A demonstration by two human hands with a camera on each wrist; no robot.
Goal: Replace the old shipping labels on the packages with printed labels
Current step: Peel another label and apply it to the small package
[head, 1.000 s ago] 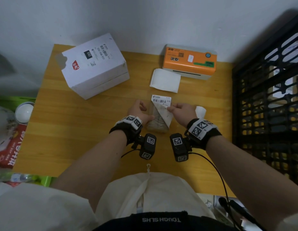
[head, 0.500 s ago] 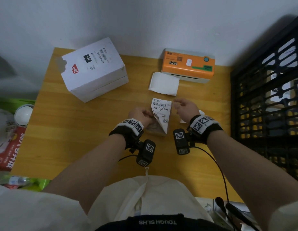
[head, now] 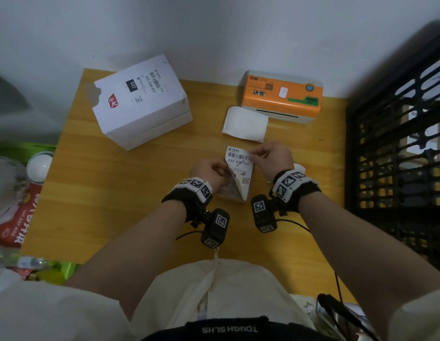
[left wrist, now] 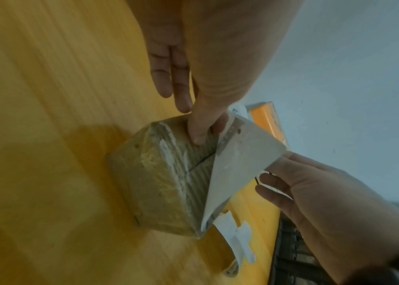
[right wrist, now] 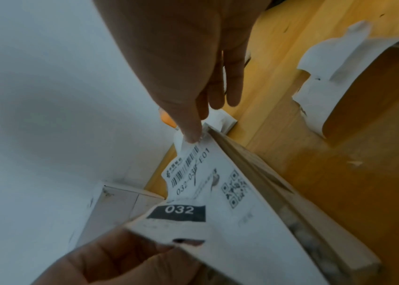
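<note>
Two hands on one small parcel [head: 230, 190], mid-table, just near of the blank label sheet [head: 246, 125] and the orange printer [head: 281, 94]. From the head view, the right hand [head: 273, 159] pinches the far corner of the old label [head: 239, 168], which stands up off the parcel along a diagonal fold. The left hand [head: 210, 172] sits against the parcel's left side, fingers curled in. The white box [head: 140, 102] at far left already carries a printed label.

Left wrist view now: the left thumb [left wrist: 199, 125] presses down on the parcel's bared top, right at the peel line, while the other fingers lie out straight. The label's blank underside is lifted clear, and only its right-hand edge looks attached. White paper residue streaks the tape, so this adhesive bites; a fast pull could tear the label and leave a strip behind. A torn scrap [left wrist: 237, 237] lies on the table just beside the parcel.

Right wrist view: thumb tip and finger squeeze only the very corner, by the barcode. That is a thin hold; it could slip or rip the corner off. The left hand also grips the label's near corner between thumb and fingers. If the thumb lifts, the light parcel may rise with the label. The sticky side could also fold onto itself.
</note>
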